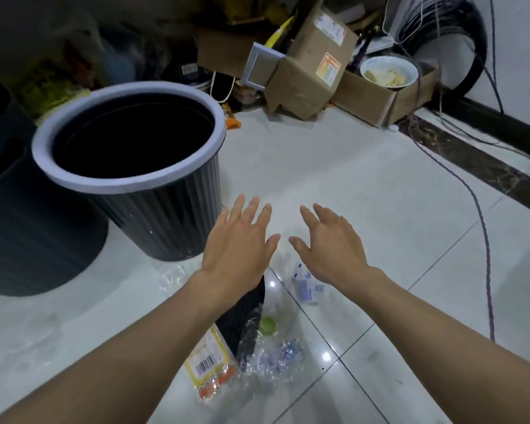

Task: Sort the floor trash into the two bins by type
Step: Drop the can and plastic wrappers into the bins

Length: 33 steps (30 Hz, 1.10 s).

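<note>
Above the tiled floor [349,185], beside the ribbed bin [129,136], left hand [239,240] and right hand [331,243] extend forward, palms down; fingers straight and spread, holding nothing.

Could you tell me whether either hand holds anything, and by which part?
Nothing is held: the left hand and right hand are both open above the floor.

The bin [153,191] is black with stripes and a white rim. The wrapper [210,367] is yellow and orange. The floor [334,179] is white.
</note>
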### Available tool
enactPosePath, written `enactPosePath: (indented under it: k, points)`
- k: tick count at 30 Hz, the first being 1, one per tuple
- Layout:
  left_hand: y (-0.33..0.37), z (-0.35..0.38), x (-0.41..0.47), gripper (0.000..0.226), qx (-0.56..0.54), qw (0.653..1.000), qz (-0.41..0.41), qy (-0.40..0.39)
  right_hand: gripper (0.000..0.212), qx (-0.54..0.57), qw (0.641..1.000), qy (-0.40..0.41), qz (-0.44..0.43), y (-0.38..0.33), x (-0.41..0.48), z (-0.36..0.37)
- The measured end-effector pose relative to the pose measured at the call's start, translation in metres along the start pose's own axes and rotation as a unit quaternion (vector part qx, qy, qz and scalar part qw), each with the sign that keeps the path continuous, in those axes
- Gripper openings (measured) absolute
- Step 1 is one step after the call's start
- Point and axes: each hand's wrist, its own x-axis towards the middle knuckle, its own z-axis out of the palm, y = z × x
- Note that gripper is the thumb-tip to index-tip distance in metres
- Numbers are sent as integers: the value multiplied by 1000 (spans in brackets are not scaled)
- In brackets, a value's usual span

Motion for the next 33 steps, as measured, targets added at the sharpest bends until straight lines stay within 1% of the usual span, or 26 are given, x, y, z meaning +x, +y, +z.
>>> enactPosePath:
  k: [3, 7, 10, 12, 15, 17, 19, 21, 23, 25, 29, 33]
  points:
    - [-1, 12, -4, 59, -3, 1000, 5, -8, 66, 12, 999, -46, 20, 10, 1, 22]
    - [-2, 32, -11, 59, -14, 999, 11, -29, 66, 77, 984, -145, 70, 28, -6, 57]
    - [-2, 46, -17, 59, -22, 998, 10, -51, 60, 94, 975, -177, 92, 37, -13, 80]
    - [-2, 53, -19, 59, -26, 998, 13, -62, 55, 102, 976, -164, 102, 40, -16, 88]
    - [-2, 59, -22, 58, -31, 997, 16, -68, 47, 149, 972, -134, 121, 43, -17, 97]
    - [-2, 62, -22, 58, -40, 997, 17, -68, 48, 184, 966, -115, 137, 45, -18, 102]
    - [-3, 64, -22, 58, -47, 996, 20, -67, 47, 222, 959, -74, 158, 46, -18, 104]
    - [-6, 68, -23, 58, -58, 996, 17, -63, 40, 262, 950, -16, 170, 44, -18, 101]
    - [-11, 73, -25, 58, -75, 995, 5, -66, 33, 293, 941, 35, 163, 37, -15, 94]
    - [-17, 79, -27, 59, -92, 993, -16, -79, 29, 316, 935, 63, 149, 27, -12, 85]
    - [-27, 95, -32, 66, -144, 977, -61, -143, 24, 336, 932, 82, 111, 5, -5, 72]
    - [-35, 110, -34, 74, -228, 948, -105, -195, 22, 347, 929, 90, 92, -11, 3, 68]
